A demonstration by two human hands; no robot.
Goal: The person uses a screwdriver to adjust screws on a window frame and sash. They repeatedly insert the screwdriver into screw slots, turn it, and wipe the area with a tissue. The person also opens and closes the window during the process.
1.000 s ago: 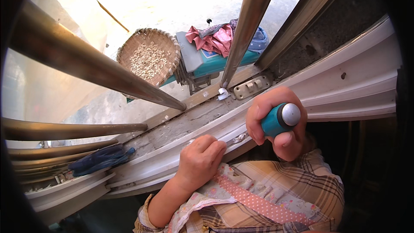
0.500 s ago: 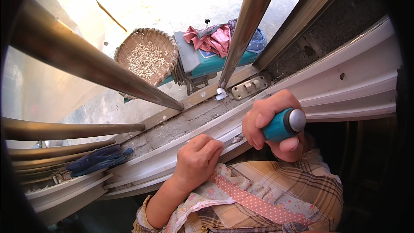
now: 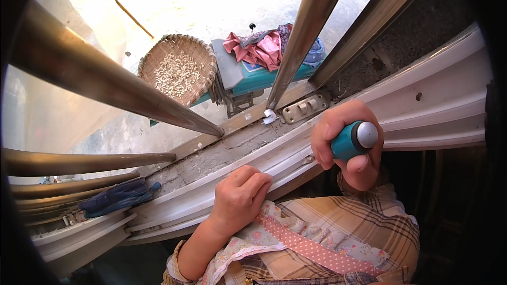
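Observation:
My right hand [image 3: 346, 124] is wrapped round a teal cylindrical handle [image 3: 346, 142] with a black ring and a silver domed end. That silver end faces up, and whatever lies beyond the handle is hidden by my fingers. It is held above the white window frame [image 3: 296, 153]. My left hand [image 3: 238, 198] is curled closed at the inner edge of the frame, to the left of the right hand. Anything between its fingers is hidden.
Thick metal bars [image 3: 121, 82] stand beyond the sill [image 3: 222, 150]. A metal latch plate [image 3: 304, 108] and a small white clip [image 3: 270, 116] are on the sill. Dark blue cloth [image 3: 113, 199] lies at left. Outside are a woven basket [image 3: 206, 55] of pale pieces and pink cloth [image 3: 264, 53].
My right hand has moved slightly right and up with the teal handle, uncovering more of the window frame. My left hand has stayed nearly where it was.

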